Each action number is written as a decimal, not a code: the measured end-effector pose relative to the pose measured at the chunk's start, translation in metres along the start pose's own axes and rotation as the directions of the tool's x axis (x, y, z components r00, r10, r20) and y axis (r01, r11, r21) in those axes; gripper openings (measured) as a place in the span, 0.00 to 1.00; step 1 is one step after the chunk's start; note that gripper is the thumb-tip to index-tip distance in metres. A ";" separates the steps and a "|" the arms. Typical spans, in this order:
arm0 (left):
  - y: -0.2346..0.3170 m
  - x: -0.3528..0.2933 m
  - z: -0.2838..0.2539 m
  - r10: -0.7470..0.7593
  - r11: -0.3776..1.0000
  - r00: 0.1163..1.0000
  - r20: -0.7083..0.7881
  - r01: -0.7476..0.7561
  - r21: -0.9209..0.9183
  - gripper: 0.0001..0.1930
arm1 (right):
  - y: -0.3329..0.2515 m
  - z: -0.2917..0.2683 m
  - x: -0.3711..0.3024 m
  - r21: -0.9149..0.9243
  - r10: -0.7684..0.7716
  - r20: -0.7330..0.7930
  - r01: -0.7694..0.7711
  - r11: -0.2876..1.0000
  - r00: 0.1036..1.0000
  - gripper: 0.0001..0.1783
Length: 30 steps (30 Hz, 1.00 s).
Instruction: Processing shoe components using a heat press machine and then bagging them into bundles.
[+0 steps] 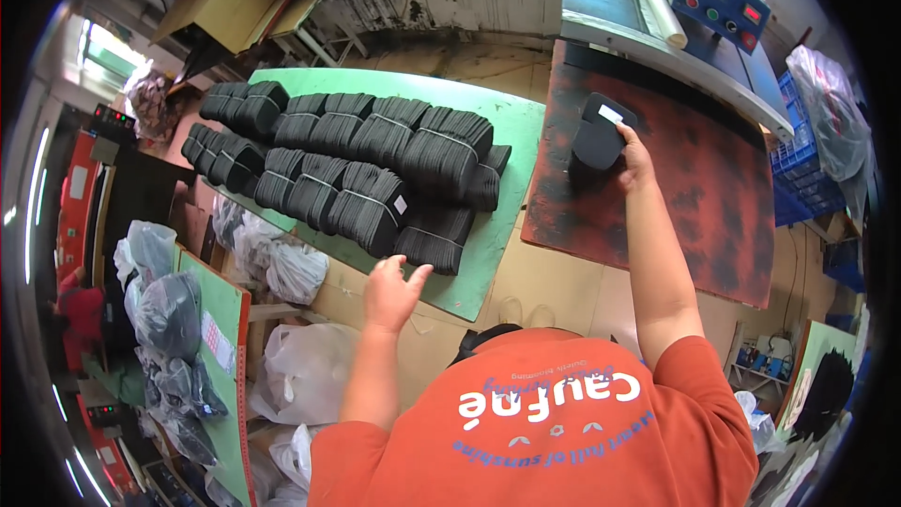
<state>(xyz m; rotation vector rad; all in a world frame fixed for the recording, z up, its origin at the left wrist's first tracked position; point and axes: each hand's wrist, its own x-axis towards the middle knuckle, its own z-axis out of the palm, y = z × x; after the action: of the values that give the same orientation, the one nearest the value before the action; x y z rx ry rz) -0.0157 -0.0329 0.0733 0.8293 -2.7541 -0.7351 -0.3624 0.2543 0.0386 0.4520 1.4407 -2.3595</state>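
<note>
My right hand (pixel 638 160) grips the near edge of a small stack of black rounded pads (pixel 597 141) with a white label on top. The stack is over the dark red-brown board (pixel 718 207) on the right; whether it rests there is hard to tell. My left hand (pixel 394 291) is empty, thumb and fingers apart, just off the near edge of the green table (pixel 469 282). Closest to it are tied bundles of black pads (pixel 361 207), lying in long rows; one bundle carries a small white tag.
Beyond the board stands a machine with a blue control box (pixel 718 0) and a metal bed (pixel 610 14). Blue crates (pixel 798 155) are at the right. Plastic bags (pixel 305 371) and another green-topped table (pixel 221 329) flank my left side. A cardboard box (pixel 221 0) sits at the back left.
</note>
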 end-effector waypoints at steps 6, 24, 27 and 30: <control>-0.023 -0.007 0.037 -0.339 0.914 0.941 0.004 0.330 -0.238 0.40 | 0.025 0.077 -0.135 -0.488 -0.738 0.562 0.870 0.069 0.374 0.18; -0.040 -0.052 0.095 -0.342 0.656 0.920 -0.193 0.087 -0.750 0.16 | 0.145 0.146 -0.117 0.462 0.471 0.804 0.880 -0.110 -0.363 0.30; -0.064 -0.054 0.109 -0.517 0.538 0.856 -0.026 0.301 -0.788 0.12 | 0.117 0.137 -0.139 0.372 0.369 0.876 0.922 -0.108 -0.311 0.38; -0.078 -0.039 0.125 -0.446 0.540 0.894 0.047 0.311 -0.783 0.12 | 0.091 0.122 -0.159 0.133 0.109 0.985 0.991 0.029 -0.135 0.42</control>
<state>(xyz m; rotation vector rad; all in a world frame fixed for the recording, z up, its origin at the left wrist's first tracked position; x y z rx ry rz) 0.0163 -0.0164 -0.0745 1.1817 -1.7611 -1.6865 -0.1913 0.1252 0.0889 -2.2692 1.8920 -0.9113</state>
